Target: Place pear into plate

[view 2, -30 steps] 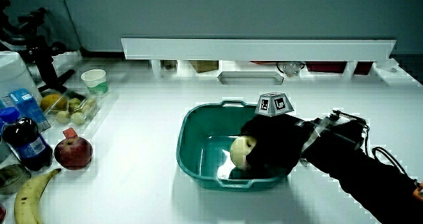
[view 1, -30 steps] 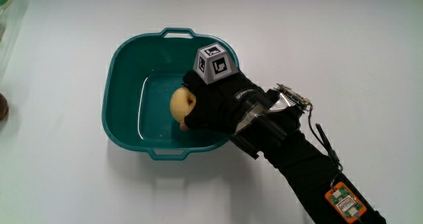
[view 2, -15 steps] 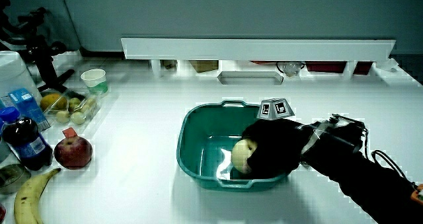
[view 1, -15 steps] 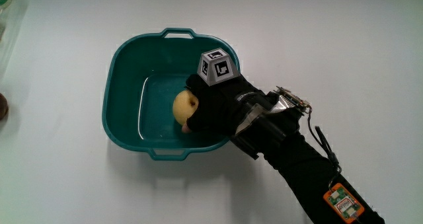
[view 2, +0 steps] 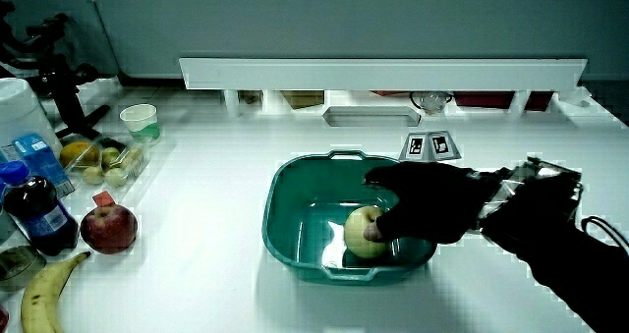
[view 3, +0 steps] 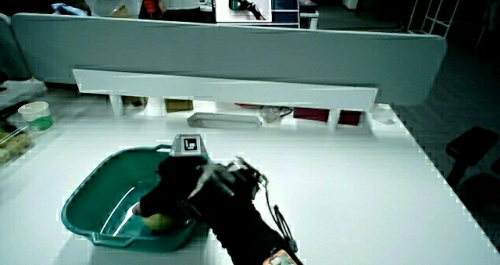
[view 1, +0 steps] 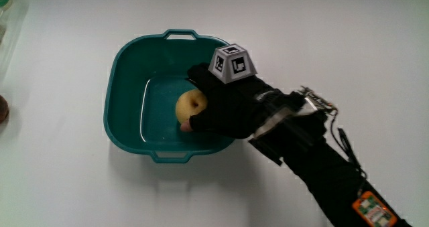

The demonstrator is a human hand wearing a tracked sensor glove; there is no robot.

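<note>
Loosened fingers of the hand (view 1: 224,106) rest against the pear (view 1: 190,106) lying inside the teal plate (view 1: 124,66).

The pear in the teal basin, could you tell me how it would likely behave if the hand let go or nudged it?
The pear looks round and smooth-skinned, so it would probably roll a little on the flat floor of the basin. The raised walls should stop it. It seems firm, keeping its shape beside the hand.
</note>
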